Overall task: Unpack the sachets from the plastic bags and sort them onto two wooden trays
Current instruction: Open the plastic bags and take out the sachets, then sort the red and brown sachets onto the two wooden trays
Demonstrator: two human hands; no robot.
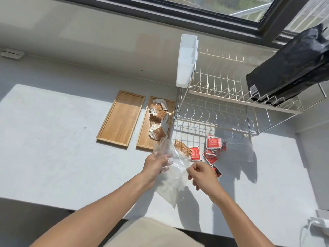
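Observation:
Two wooden trays lie side by side on the white counter. The left tray (119, 118) is bare; the right tray (145, 138) holds several brown sachets (159, 120). My left hand (156, 164) and my right hand (203, 172) both pinch a clear plastic bag (173, 177) held just above the counter. A few brown sachets (181, 147) lie beyond the bag. Several red sachets (212, 148) are scattered to the right, some inside a second clear bag (238, 148).
A white wire dish rack (222, 104) stands behind the red sachets, with a white plastic caddy (187, 59) on its left end and a black bag (292, 68) on top. A window runs along the back. A white cable (309, 227) lies at the counter's right edge.

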